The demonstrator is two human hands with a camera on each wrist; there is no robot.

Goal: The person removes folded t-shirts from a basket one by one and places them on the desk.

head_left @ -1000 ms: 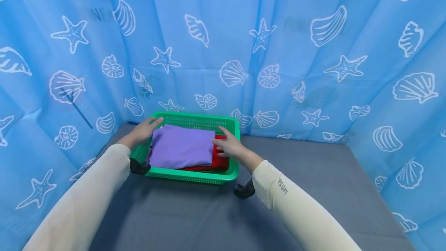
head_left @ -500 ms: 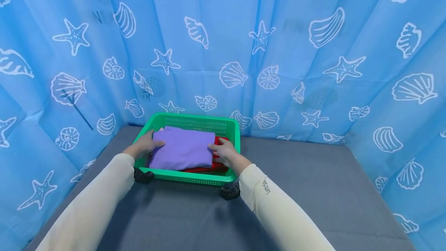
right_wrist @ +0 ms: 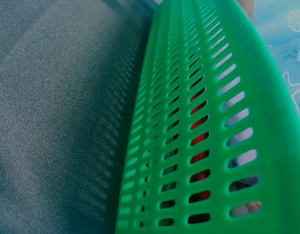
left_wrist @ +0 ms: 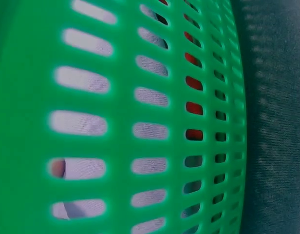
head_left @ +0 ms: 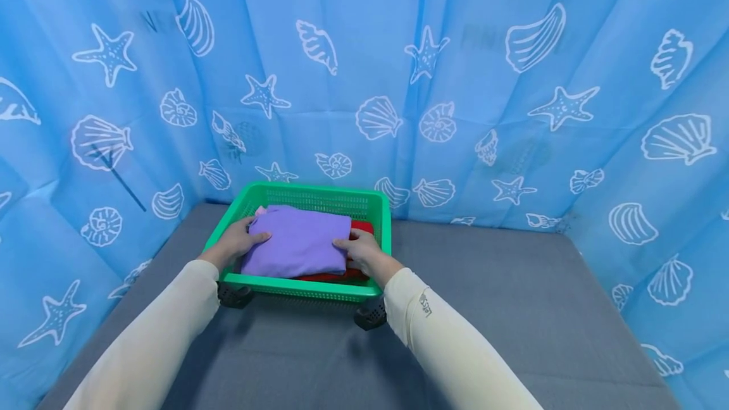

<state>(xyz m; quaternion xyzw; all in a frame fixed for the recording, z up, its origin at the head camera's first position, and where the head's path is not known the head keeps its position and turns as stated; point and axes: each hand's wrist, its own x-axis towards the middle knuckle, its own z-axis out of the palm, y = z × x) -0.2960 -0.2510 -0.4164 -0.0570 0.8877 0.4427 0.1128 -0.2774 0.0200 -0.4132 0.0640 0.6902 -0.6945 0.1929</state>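
A folded purple cloth [head_left: 299, 242] lies on top of a red cloth [head_left: 363, 226] inside a green plastic basket [head_left: 302, 288]. My left hand [head_left: 235, 240] pinches the purple cloth's left edge, thumb on top and the other fingers mostly hidden beneath or beside it. At the opposite edge my right hand [head_left: 364, 250] holds it the same way, thumb over the top. A small pink bit [head_left: 261, 211] shows at the cloth's far left corner. Both wrist views look at the perforated basket wall [left_wrist: 23, 122], with purple and red showing through the slots.
The basket stands on a grey cloth-covered table [head_left: 484, 309], close to its back edge. A blue curtain [head_left: 342, 81] with white shells and starfish hangs behind and along both sides. Black wrist cameras [head_left: 371, 314] sit just outside the basket's front wall.
Both hands have come down onto the purple cloth from above the basket's sides. The right hand has moved leftward, and both thumbs now lie over the cloth's edges.
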